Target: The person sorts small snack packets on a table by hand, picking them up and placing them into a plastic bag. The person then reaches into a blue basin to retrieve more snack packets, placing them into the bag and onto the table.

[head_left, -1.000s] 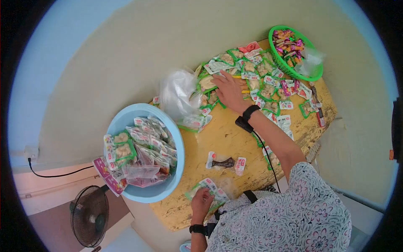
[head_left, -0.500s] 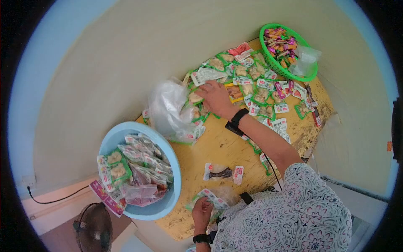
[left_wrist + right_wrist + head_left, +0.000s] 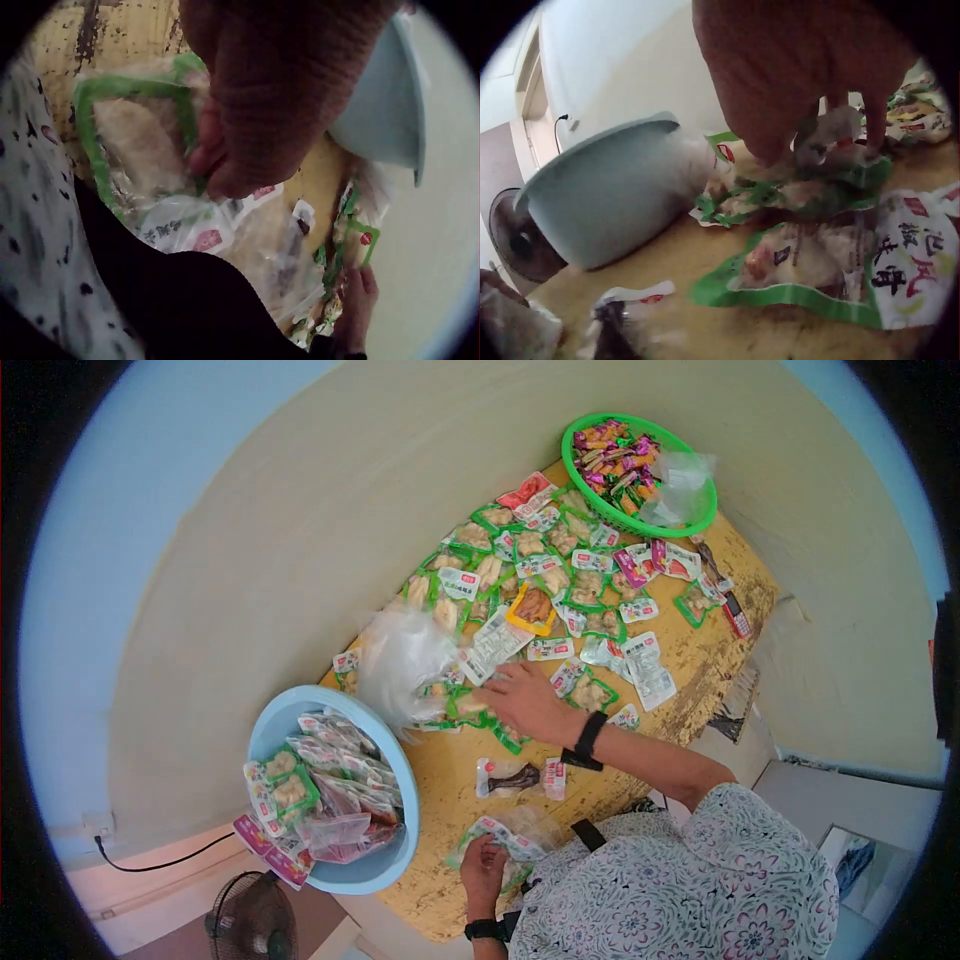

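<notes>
My left hand (image 3: 483, 865), low on the table, pinches the edge of a green-bordered food packet (image 3: 139, 142) with pale contents. A clear plastic bag (image 3: 532, 822) lies against this packet. Farther out, my right hand (image 3: 535, 705) reaches palm-down to the near edge of the packet pile. Its thumb and fingers (image 3: 874, 124) close around a green-edged food packet (image 3: 795, 193) in the right wrist view. A white printed pouch (image 3: 497, 645) lies right by those fingertips. Beneath the hand in the right wrist view is another green-edged packet (image 3: 802, 266) with a white label.
A blue tub (image 3: 408, 790) full of packets stands at the left table edge. Beside the pile sits a bunched clear plastic bag (image 3: 400, 670). A dark vacuum-packed piece (image 3: 515, 778) lies between the hands. The green basket (image 3: 700, 525) of wrapped sweets stands at the back.
My right hand has drawn back toward the body, with the white pouch and some packets sliding along. The left hand has stayed at its packet. The head view has shifted.
</notes>
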Tool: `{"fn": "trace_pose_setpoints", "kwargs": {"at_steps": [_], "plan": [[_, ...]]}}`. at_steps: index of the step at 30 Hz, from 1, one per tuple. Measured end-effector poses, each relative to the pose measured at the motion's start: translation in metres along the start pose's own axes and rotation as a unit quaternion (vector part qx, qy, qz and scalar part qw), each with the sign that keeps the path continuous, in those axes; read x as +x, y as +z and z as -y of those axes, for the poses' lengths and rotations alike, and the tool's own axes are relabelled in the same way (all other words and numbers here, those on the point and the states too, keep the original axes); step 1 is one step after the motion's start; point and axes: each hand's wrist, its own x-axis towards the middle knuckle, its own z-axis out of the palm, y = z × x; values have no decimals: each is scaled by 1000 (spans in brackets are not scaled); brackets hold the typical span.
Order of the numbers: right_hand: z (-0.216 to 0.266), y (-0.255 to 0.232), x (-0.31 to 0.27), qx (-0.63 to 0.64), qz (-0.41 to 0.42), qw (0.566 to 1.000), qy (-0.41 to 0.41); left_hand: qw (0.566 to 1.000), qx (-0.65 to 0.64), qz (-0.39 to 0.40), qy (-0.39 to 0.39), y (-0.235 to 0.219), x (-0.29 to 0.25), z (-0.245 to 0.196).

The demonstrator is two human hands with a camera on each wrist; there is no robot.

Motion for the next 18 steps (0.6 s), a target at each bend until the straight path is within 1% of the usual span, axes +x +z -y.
{"fn": "trace_pose_setpoints", "kwargs": {"at_steps": [1,3,4,5,6,8,9,11,12,13,14,15,18], "plan": [[3,-7,-12,-8,23,1000,1,1000,-7,-3,2,1,0,2],[8,-11,-35,-10,23,999,-28,1000,-21,-2,5,3,2,7],[6,-13,-44,-13,23,999,-43,1000,0,-2,13,3,2,5],[0,-14,-53,-24,61,992,-106,1000,21,-3,22,1,1,2],[-3,-19,-58,25,37,992,-120,999,43,-4,30,0,2,-2],[-6,-32,-62,123,-11,981,-150,999,32,-5,19,0,2,-3],[-15,-32,-54,148,-20,985,-89,1000,25,-8,13,1,1,-3],[-49,-36,-25,198,-39,979,35,1000,3,-7,15,3,2,5],[-67,-44,-11,167,-67,975,133,1000,-7,-7,17,3,2,7],[-86,-52,5,133,-95,959,230,1000,9,-4,19,2,2,4],[-110,-52,17,0,-128,964,233,999,25,-3,23,2,2,0],[-132,-47,25,-132,-160,951,231,999,40,-4,25,1,2,-2],[-158,-37,35,-102,-119,956,247,1000,8,3,13,2,3,7]]}}
